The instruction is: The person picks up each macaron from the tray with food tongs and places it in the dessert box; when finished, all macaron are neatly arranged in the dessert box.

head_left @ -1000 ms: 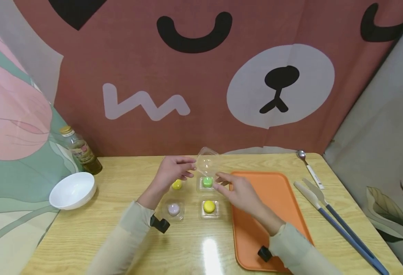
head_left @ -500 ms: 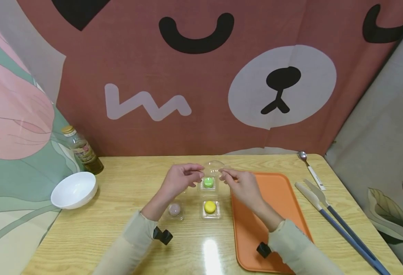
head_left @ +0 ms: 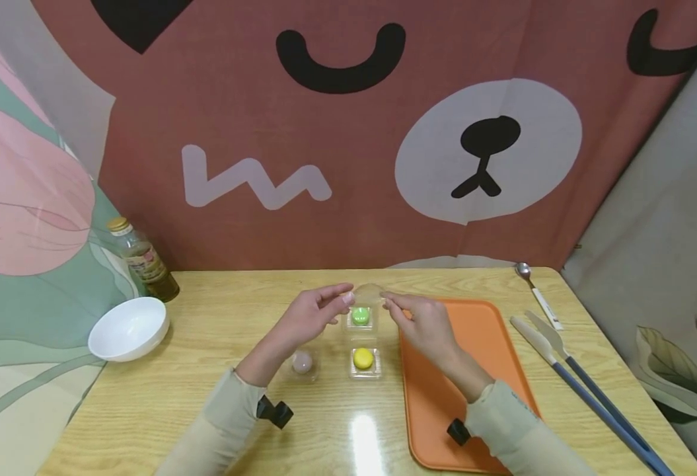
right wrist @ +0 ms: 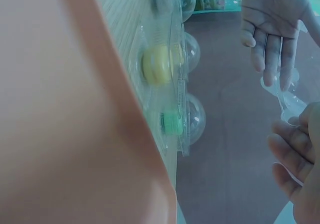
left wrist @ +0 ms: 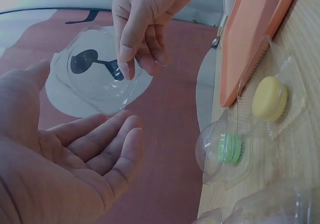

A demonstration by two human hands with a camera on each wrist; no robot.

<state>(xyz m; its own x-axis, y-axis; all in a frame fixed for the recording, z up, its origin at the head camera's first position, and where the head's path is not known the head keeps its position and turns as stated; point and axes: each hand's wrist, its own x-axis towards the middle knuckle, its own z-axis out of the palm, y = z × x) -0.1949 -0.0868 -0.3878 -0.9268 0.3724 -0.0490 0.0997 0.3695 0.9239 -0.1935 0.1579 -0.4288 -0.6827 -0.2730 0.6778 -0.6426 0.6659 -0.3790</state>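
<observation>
Above the table, my right hand pinches the edge of a clear plastic domed lid. My left hand is at the lid's other side, fingers extended and thumb apart; whether it touches the lid I cannot tell. Below them a green macaron sits in a clear plastic box. Nearer is a yellow macaron in a similar box. A pale lilac macaron lies in clear packaging to the left, by my left wrist.
An orange tray lies under my right forearm. Further right are two blue-handled knives and a small spoon. At the left stand a white bowl and a gold-capped bottle. A printed curtain hangs behind the table.
The lid has tilted from nearly upright to flatter and sunk slightly. My right hand has closed its pinch on the lid's edge. My left hand has shifted right, now hiding another yellow macaron.
</observation>
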